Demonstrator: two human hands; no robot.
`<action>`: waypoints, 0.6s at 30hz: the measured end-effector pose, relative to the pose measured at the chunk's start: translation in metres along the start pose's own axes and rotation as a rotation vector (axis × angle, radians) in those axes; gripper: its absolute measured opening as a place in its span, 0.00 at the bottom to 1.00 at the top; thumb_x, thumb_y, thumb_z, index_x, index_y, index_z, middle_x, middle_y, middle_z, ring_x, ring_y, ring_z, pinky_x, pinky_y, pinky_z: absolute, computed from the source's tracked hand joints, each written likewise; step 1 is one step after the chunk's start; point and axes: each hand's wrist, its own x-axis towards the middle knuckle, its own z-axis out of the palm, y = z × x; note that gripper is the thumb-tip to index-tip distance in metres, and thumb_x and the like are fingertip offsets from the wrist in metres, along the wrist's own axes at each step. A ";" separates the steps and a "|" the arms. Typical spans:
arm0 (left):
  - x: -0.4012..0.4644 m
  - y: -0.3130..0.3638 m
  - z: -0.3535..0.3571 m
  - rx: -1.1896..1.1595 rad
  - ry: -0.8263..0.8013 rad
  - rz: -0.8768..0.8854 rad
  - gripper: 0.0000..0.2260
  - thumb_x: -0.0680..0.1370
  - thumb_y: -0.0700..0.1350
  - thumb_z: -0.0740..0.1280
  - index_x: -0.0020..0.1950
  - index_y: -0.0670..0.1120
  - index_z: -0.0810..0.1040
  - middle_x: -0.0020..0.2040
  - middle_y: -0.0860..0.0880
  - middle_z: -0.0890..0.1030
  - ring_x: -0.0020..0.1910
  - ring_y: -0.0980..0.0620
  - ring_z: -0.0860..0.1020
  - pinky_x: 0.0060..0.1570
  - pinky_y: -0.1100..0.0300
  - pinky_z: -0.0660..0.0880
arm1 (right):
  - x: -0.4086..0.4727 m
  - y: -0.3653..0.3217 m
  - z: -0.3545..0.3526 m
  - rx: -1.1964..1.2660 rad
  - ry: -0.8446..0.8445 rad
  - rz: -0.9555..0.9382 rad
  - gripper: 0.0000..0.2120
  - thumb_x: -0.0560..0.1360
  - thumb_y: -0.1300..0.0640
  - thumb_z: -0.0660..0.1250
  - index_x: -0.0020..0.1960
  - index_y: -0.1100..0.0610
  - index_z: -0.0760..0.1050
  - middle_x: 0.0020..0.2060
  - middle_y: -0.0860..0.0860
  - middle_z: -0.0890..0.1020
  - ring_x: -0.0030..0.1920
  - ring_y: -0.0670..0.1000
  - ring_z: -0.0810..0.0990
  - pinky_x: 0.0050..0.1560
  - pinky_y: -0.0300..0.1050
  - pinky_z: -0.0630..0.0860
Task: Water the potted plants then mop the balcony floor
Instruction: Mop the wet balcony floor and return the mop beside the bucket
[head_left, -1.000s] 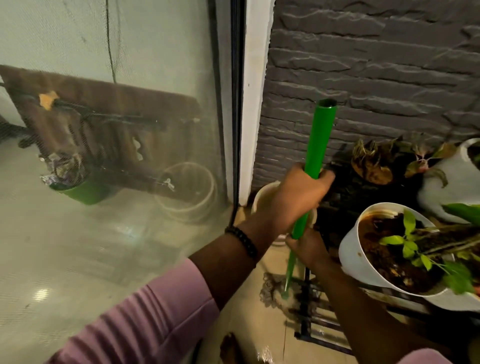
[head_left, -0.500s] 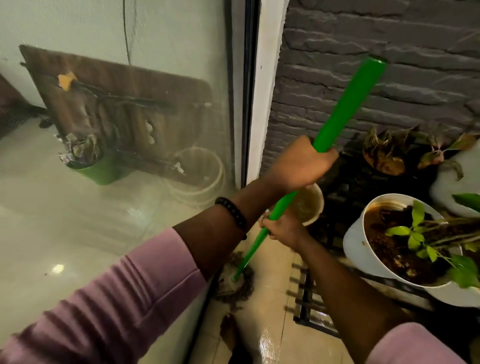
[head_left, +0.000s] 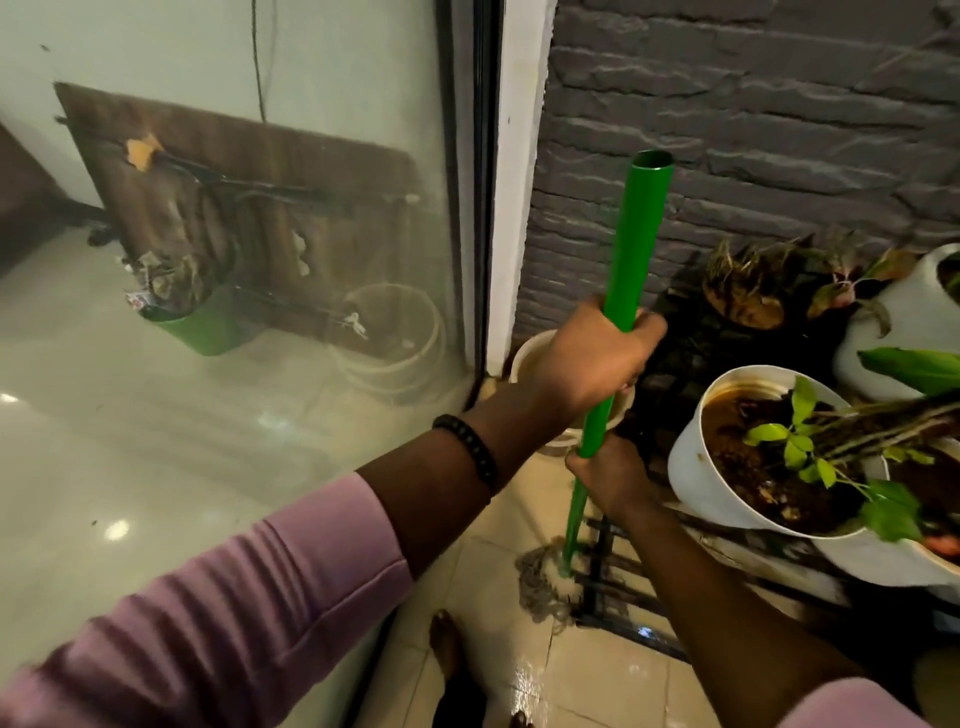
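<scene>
Both grips wrap the green mop handle (head_left: 631, 249) at centre frame, left hand (head_left: 587, 358) above right hand (head_left: 608, 475), likely for leverage pressing the mop head (head_left: 545, 582) onto wet tiles (head_left: 597, 680).

Green mop handle (head_left: 635, 249); grey mop head (head_left: 540, 582); white pots (head_left: 691, 467); pink sleeves (head_left: 249, 597); black beaded bracelet (head_left: 470, 452)

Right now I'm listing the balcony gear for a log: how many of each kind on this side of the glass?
Mops: 1, the green-handled mop
White plant pots: 2
Dark pots: 1
Cream buckets: 1
Total: 5
</scene>
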 end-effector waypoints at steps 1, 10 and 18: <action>-0.004 0.004 0.004 0.033 -0.015 0.004 0.14 0.77 0.46 0.65 0.32 0.49 0.68 0.20 0.53 0.71 0.21 0.53 0.71 0.36 0.55 0.75 | -0.006 0.000 0.003 0.039 0.046 0.014 0.10 0.70 0.54 0.70 0.34 0.57 0.73 0.35 0.60 0.81 0.41 0.61 0.81 0.40 0.49 0.76; -0.059 0.015 0.032 0.500 -0.140 0.016 0.18 0.77 0.51 0.69 0.61 0.41 0.76 0.47 0.44 0.80 0.44 0.45 0.81 0.44 0.55 0.78 | -0.060 -0.003 0.044 0.554 -0.167 0.076 0.08 0.72 0.62 0.68 0.49 0.65 0.77 0.47 0.63 0.82 0.46 0.60 0.82 0.50 0.61 0.80; -0.087 0.011 0.030 0.275 -0.026 0.110 0.11 0.74 0.51 0.66 0.35 0.48 0.74 0.27 0.49 0.78 0.26 0.50 0.77 0.36 0.47 0.81 | -0.075 0.013 0.019 0.245 -0.211 -0.148 0.07 0.68 0.58 0.69 0.38 0.63 0.77 0.36 0.61 0.81 0.36 0.56 0.78 0.42 0.57 0.78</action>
